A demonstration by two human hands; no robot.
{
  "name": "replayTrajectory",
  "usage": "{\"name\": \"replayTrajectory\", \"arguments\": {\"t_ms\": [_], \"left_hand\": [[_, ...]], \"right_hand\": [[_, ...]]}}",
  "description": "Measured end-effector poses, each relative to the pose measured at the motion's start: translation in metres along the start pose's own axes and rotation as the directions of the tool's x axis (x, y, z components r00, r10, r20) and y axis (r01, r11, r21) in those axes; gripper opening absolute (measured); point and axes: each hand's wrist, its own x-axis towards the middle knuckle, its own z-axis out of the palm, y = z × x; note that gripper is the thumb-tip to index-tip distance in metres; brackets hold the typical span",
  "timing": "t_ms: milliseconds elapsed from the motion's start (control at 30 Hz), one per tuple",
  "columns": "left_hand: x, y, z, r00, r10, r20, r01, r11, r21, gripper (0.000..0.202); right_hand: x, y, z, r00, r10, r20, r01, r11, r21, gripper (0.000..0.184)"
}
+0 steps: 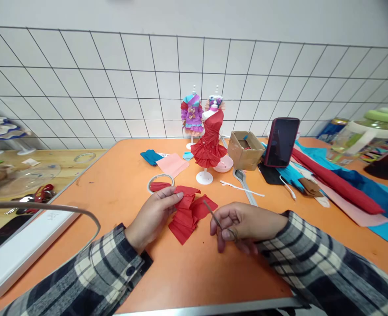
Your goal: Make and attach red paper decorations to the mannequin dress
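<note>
My left hand (pixel 156 213) is closed, pinching the upper left edge of a strip of pleated red crepe paper (pixel 184 219) between thumb and fingers. The paper hangs in folds above the orange table, its right end spreading toward my other hand. Just right of it, my right hand (pixel 243 224) is closed on small dark scissors (pixel 214 215). Their thin blades point up and left toward the paper, close to its edge; the handles are partly hidden by my fingers. Behind the paper stands a small mannequin in a red dress (pixel 212 138), upright on a round white base.
A roll of tape (pixel 161 183), a pink paper square (pixel 172 165) and a grey spoon-shaped tool (pixel 244 186) lie around the mannequin. Further right are a cardboard box (pixel 245 150), an upright phone (pixel 282 142) and rolled red paper (pixel 339 182). A white bar (pixel 32 245) lies at left.
</note>
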Motion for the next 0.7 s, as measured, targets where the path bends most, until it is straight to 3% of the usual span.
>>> {"name": "replayTrajectory", "arguments": {"t_ms": [200,500,700], "left_hand": [[-0.002,-0.003,0.004,0.999,-0.002,0.039,-0.002,0.995,0.099,0.023],[-0.005,-0.009,0.009,1.0,-0.015,0.014,0.012,0.982,0.188,0.026],[-0.006,-0.007,0.009,0.999,-0.04,0.01,0.038,0.993,0.111,0.024]], "right_hand": [[0.005,-0.001,0.007,0.996,-0.03,0.086,0.026,0.998,0.05,0.045],[0.013,0.006,0.016,0.996,-0.04,-0.085,0.031,0.994,-0.105,0.042],[0.009,0.001,0.008,0.994,-0.095,-0.063,0.081,0.977,-0.197,0.032]]}}
